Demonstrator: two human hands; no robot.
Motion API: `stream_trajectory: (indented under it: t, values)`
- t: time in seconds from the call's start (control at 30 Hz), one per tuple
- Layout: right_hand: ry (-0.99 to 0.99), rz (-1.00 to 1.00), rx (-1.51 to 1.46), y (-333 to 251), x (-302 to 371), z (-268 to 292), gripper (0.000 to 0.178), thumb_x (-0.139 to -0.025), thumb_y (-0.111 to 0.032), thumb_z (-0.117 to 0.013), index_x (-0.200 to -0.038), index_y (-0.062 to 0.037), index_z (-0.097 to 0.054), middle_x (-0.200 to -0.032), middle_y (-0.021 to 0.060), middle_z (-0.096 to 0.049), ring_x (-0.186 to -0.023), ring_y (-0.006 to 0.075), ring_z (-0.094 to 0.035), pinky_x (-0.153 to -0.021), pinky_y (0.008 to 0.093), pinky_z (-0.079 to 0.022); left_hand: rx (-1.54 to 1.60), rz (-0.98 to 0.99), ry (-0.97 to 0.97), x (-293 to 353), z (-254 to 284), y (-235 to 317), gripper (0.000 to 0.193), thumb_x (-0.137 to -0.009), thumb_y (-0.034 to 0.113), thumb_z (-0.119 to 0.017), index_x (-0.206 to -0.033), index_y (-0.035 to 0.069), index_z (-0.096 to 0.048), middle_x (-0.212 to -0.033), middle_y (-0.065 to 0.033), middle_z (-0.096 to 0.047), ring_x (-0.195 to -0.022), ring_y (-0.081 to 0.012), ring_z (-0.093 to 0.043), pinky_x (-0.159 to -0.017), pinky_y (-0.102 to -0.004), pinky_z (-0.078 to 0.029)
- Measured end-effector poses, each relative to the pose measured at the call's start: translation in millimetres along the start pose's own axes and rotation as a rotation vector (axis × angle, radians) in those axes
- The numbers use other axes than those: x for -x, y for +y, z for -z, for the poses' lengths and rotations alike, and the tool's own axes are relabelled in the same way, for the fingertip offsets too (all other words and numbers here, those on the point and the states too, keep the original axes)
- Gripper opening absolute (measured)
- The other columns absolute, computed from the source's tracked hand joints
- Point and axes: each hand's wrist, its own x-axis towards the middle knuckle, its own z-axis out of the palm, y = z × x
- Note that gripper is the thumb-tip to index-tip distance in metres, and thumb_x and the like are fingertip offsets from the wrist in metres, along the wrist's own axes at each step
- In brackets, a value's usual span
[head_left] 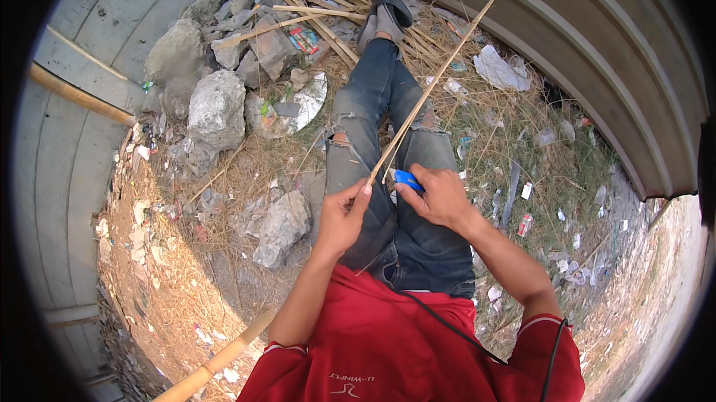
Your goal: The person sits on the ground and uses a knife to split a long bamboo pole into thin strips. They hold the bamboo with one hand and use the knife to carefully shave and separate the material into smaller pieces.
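My left hand point(344, 215) pinches the near end of a long bamboo strip point(441, 74) over my lap. The strip slants up and away to the right, past my knees, toward the corrugated metal wall. A thinner sliver runs beside it near my fingers, partly split from it. My right hand point(440, 199) is closed around a blue-handled cutter knife point(408, 180). Its blade side points left, at the strip just beyond my left fingertips; whether the edge touches is too small to tell. Both hands rest above my stretched-out legs in torn jeans.
Several split bamboo strips point(321, 8) lie near my feet. Grey rocks point(216, 107) are piled on the left. A bamboo pole point(216, 365) lies at my lower left. Corrugated metal point(597, 36) curves along the right; litter and dry grass point(507, 133) cover the ground.
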Motion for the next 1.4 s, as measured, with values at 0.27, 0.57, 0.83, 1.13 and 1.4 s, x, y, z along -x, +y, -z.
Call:
stream_trajectory:
  t: [0.27,0.57,0.83,1.13,1.4]
  values:
    - [0.005,-0.054,0.069,-5,-12,-10,0.043,-0.098,-0.047,-0.065,-0.094,-0.0042,-0.063,-0.073,0.0209,-0.069,-0.072,0.0458,-0.069,-0.063,0.0545,-0.053,-0.048,0.029,0.003,8,-6,-2,0.034,-0.106,0.022,-0.064,-0.13,-0.001,-0.07,-0.076,0.0084,-0.057,-0.067,-0.0009,-0.041,-0.056,-0.0217,-0.033]
    - [0.301,-0.351,0.319,117,-44,41,0.052,-0.103,-0.055,-0.053,-0.099,-0.0055,-0.068,-0.074,0.0237,-0.069,-0.072,0.049,-0.067,-0.066,0.0575,-0.052,-0.333,0.022,-0.044,43,26,-19,0.04,-0.103,0.025,-0.067,-0.129,-0.005,-0.068,-0.108,-0.0213,-0.077,-0.099,-0.0167,-0.072,-0.086,-0.0299,-0.054]
    - [0.403,-0.306,0.441,181,-50,59,0.048,-0.102,-0.055,-0.054,-0.098,-0.0095,-0.066,-0.072,0.0246,-0.068,-0.072,0.049,-0.067,-0.065,0.058,-0.051,-0.481,-0.045,-0.058,45,30,-10,0.041,-0.103,0.027,-0.066,-0.127,-0.006,-0.068,-0.086,-0.0276,-0.071,-0.076,-0.0184,-0.071,-0.073,-0.0327,-0.054]
    - [0.541,-0.276,0.25,182,-59,37,0.05,-0.104,-0.055,-0.051,-0.092,-0.0077,-0.063,-0.069,0.0221,-0.065,-0.064,0.0435,-0.065,-0.058,0.0526,-0.049,-0.318,0.024,-0.133,47,34,-18,0.041,-0.106,0.028,-0.062,-0.126,-0.007,-0.069,-0.081,-0.0085,-0.07,-0.075,-0.0104,-0.061,-0.069,-0.0278,-0.049]
    - [0.325,-0.435,-1.15,170,-71,28,0.05,-0.108,-0.049,-0.05,-0.077,-0.0101,-0.054,-0.059,-0.0059,-0.037,-0.052,0.0074,-0.031,-0.048,0.0267,-0.026,-0.053,0.242,-0.246,44,46,-27,0.037,-0.109,0.026,-0.057,-0.125,-0.004,-0.071,-0.065,0.0061,-0.043,-0.06,-0.0042,-0.036,-0.054,-0.0251,-0.03]
